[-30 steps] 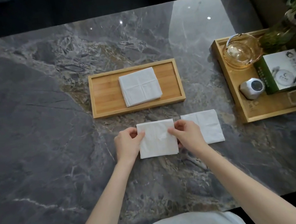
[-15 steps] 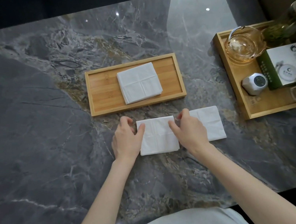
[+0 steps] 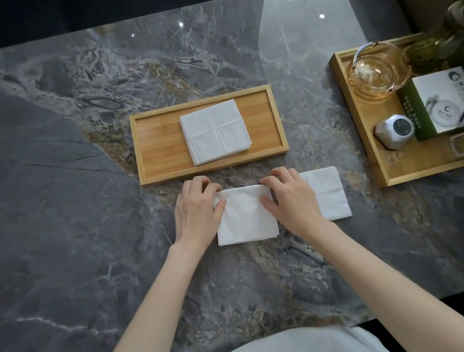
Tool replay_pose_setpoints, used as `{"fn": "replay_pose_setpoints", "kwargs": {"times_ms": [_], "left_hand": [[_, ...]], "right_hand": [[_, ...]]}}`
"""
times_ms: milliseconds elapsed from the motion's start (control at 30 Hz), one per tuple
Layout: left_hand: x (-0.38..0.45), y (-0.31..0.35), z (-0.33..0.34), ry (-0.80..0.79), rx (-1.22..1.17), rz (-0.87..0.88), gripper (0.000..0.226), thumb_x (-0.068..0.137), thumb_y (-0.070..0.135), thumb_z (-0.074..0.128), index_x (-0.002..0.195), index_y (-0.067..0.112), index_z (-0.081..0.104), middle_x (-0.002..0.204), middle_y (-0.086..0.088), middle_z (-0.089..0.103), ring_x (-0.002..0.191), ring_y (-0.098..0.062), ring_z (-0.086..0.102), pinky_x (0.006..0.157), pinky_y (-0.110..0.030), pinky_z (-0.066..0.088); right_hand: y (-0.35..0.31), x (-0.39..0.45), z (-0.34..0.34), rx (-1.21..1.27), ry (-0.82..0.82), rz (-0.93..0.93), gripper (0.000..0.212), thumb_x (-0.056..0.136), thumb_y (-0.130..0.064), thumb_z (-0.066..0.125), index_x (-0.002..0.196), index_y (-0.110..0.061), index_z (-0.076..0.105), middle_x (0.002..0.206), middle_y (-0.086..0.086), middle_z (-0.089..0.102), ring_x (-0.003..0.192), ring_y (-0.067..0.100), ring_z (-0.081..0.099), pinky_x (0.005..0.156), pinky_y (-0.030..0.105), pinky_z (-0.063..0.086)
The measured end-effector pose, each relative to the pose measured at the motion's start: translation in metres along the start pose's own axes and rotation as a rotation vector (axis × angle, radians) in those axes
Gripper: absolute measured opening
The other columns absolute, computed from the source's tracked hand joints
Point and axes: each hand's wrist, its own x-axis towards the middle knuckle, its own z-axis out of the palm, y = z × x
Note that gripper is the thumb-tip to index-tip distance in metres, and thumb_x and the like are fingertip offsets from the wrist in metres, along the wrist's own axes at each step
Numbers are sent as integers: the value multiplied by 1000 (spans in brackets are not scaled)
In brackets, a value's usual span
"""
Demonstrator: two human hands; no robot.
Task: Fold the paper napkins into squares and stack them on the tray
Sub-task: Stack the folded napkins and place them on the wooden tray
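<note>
A folded white napkin [image 3: 244, 219] lies on the marble table in front of me. My left hand [image 3: 196, 208] grips its upper left corner, thumb on top and fingers curled at the far edge. My right hand [image 3: 289, 197] pinches its upper right corner the same way. Partly under my right hand, another white napkin [image 3: 330, 194] lies flat to the right. Beyond them sits a bamboo tray [image 3: 154, 145] holding a stack of folded square napkins [image 3: 215, 131].
At the right, a second wooden tray [image 3: 410, 170] carries a glass teapot [image 3: 378, 72], a small silver timer [image 3: 394, 130] and a green-and-white box [image 3: 445, 101]. A plant in a glass vase [image 3: 450, 31] stands at the far right corner. The table's near edge is close to my body.
Both hands shifted from the napkin's side edges up to its far corners, fingers curling over the far edge. The napkin stays in place on the table.
</note>
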Motion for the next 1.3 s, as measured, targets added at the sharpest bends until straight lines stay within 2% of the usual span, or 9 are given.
{"fn": "replay_pose_setpoints", "kwargs": {"times_ms": [300, 433, 567, 700, 833, 933, 1033, 1167, 1300], "left_hand": [[7, 3, -3, -104, -69, -4, 7, 80, 14, 59, 85, 10, 57, 96, -7, 56, 94, -23, 47, 73, -32, 38], [1, 10, -16, -240, -475, -175, 8, 81, 13, 59, 83, 15, 52, 83, 1, 59, 77, -14, 53, 63, -25, 39], [-4, 22, -22, -347, -991, -426, 22, 84, 8, 60, 101, 21, 54, 95, 0, 66, 86, -16, 61, 70, -30, 48], [-3, 49, -16, -434, -1271, -513, 24, 84, 6, 59, 106, 15, 59, 95, -5, 66, 85, -17, 63, 74, -35, 53], [1, 80, 2, -430, -1465, -555, 24, 83, 5, 59, 106, 6, 60, 97, -8, 66, 81, -17, 65, 68, -29, 56], [7, 100, 16, -369, -1471, -579, 21, 82, 6, 60, 102, 3, 62, 94, -10, 67, 76, -17, 67, 65, -29, 56], [11, 114, 27, -279, -1379, -611, 19, 80, 5, 64, 99, 3, 64, 95, -12, 69, 82, -22, 66, 71, -32, 56], [16, 119, 39, -157, -1209, -651, 12, 78, 2, 67, 87, 10, 64, 88, -8, 68, 78, -20, 66, 64, -28, 57], [19, 119, 48, -82, -989, -638, 8, 78, 5, 68, 84, 10, 66, 87, -13, 69, 81, -25, 67, 72, -43, 58]], "right_hand": [[0, 5, -9, 93, -135, 22, 14, 85, -12, 53, 97, -6, 57, 102, 8, 55, 94, 24, 44, 72, 26, 33], [3, -5, -26, 516, -258, 196, 1, 84, -12, 52, 86, -12, 52, 81, 2, 55, 77, 19, 48, 63, 29, 36], [14, -19, -44, 958, -273, 423, 15, 85, -9, 58, 95, -19, 53, 83, 9, 61, 76, 16, 54, 64, 26, 40], [36, -31, -60, 1181, -299, 542, 28, 84, -8, 62, 110, -17, 59, 96, 6, 69, 89, 16, 63, 82, 31, 48], [64, -41, -69, 1292, -349, 605, 15, 87, -12, 58, 97, -15, 69, 95, 4, 71, 88, 20, 66, 81, 34, 50], [83, -44, -73, 1214, -325, 644, 13, 87, -13, 58, 93, -17, 69, 92, 2, 72, 83, 16, 67, 75, 31, 53], [99, -42, -75, 1153, -267, 632, 15, 86, -12, 60, 99, -14, 69, 99, 8, 71, 88, 21, 66, 80, 38, 53], [109, -34, -73, 1064, -234, 584, 9, 85, -11, 62, 92, -13, 67, 91, 4, 70, 82, 16, 66, 70, 32, 53], [115, -27, -67, 892, -192, 541, 7, 84, -14, 64, 90, -10, 66, 91, 7, 70, 85, 22, 66, 64, 31, 54]]}}
